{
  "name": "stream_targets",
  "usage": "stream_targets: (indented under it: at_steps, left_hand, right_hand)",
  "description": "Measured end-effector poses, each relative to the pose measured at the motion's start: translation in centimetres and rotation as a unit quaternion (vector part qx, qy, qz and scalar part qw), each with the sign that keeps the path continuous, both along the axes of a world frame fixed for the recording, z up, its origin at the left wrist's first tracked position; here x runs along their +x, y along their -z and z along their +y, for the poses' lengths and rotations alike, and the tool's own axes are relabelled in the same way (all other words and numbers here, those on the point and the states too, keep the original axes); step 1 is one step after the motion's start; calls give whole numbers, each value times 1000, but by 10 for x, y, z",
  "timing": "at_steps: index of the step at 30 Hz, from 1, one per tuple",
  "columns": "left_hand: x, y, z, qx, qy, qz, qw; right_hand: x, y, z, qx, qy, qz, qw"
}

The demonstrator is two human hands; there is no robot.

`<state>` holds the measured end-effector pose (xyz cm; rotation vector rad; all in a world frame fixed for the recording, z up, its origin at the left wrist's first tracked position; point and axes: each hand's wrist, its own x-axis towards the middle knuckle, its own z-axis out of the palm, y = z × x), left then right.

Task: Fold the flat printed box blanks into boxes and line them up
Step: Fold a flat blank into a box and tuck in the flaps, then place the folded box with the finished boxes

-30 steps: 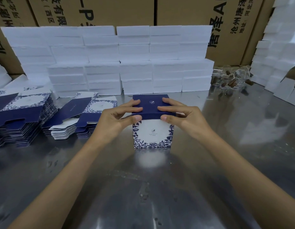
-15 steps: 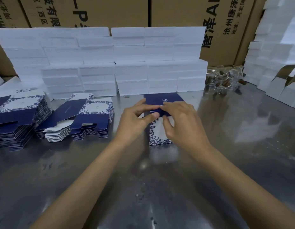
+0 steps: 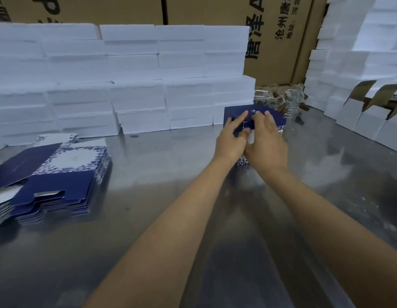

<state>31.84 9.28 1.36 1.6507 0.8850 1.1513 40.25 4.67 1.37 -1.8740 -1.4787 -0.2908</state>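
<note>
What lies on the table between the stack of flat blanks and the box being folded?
Nothing: the head view shows bare metal table between the stack of flat blanks and the box.

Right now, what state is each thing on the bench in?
Folded navy floral-print box: upright, lid nearly closed, under both hands.
Left hand: fingers straight on lid.
Right hand: fingers straight on lid.
Stack of flat navy printed blanks: unfolded.
White open-topped cartons: flaps up.

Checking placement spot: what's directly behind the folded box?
Behind the folded box stand stacked white foam blocks to its left and clear plastic packaging to its right. Both hands, left hand and right hand, cover the box's front.
</note>
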Motion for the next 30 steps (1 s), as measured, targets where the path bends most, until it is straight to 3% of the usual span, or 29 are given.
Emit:
stream_targets:
  at_steps: [7,12,16,20,27,30]
  left_hand:
    - [57,37,75,-100,32,-20,994]
    - [82,37,118,-88,71,62,992]
    - [93,39,135,-84,68,62,992]
    - [94,42,140,-83,54,55,994]
    - [81,44,122,-82,-25,-6,996]
    - [73,44,107,-87,-37,-20,995]
  right_hand:
    - [65,11,91,8,-4,7,1000]
    - [96,15,137,25,3,9,1000]
    - [108,21,157,32,7,5,999]
    - [108,19,162,22,15,-4,1000]
    - [103,1,130,-67,44,-117,990]
    - [89,2,109,-57,16,-94,994]
